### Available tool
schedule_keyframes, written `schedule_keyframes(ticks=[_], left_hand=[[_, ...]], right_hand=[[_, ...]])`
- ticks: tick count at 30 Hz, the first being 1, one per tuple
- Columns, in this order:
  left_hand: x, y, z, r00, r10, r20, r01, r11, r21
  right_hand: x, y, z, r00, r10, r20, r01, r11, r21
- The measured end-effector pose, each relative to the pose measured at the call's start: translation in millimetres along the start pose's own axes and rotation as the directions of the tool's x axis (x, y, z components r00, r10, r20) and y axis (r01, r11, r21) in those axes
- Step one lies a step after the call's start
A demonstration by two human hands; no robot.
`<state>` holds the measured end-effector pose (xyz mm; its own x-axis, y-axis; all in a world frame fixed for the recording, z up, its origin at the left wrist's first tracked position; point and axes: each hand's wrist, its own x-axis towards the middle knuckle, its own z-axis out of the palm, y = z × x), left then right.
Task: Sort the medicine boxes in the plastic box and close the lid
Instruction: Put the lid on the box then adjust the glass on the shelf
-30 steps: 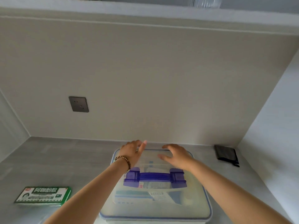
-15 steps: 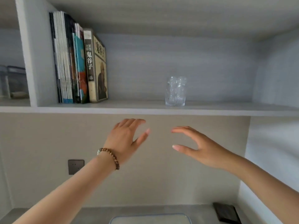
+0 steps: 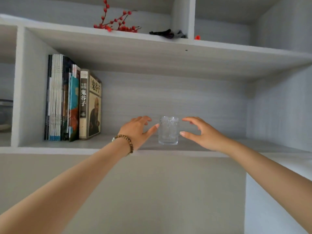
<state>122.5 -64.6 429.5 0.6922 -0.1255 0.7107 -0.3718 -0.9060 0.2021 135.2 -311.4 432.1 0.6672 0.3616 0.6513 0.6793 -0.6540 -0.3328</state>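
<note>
The plastic box and the medicine boxes are out of view. A clear cut-glass tumbler [image 3: 168, 130] stands upright on the grey shelf [image 3: 104, 144]. My left hand [image 3: 137, 129], with a bead bracelet at the wrist, is open just left of the glass, thumb tip close to its side. My right hand [image 3: 200, 132] is open just right of it, fingers curved toward the glass. Neither hand holds anything; whether the fingertips touch the glass is unclear.
A row of upright books [image 3: 72, 103] fills the shelf's left end. On the shelf above lie a red berry sprig [image 3: 116, 22] and a dark object [image 3: 162, 33]. A vertical divider [image 3: 18, 85] bounds the compartment on the left, a side wall [image 3: 278, 105] on the right.
The view has swung up from the lidded plastic box on the counter to the shelves. Both hands left the lid and rose to either side of the glass.
</note>
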Motion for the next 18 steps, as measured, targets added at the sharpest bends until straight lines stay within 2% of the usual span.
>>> schedule_keyframes(ticks=[5, 9, 18], left_hand=[[28, 6, 18, 0.988, -0.122, 0.098, 0.136, 0.978, -0.156], [43, 13, 34, 0.950, -0.218, 0.224, 0.292, 0.876, -0.383], [49, 19, 51, 0.953, -0.196, 0.229, 0.281, 0.852, -0.441]], right_hand=[[26, 14, 12, 0.997, 0.079, 0.024, -0.082, 0.989, 0.123], [41, 17, 24, 0.988, 0.151, 0.015, -0.151, 0.961, 0.232], [52, 17, 41, 0.958, 0.284, 0.040, -0.260, 0.797, 0.545]])
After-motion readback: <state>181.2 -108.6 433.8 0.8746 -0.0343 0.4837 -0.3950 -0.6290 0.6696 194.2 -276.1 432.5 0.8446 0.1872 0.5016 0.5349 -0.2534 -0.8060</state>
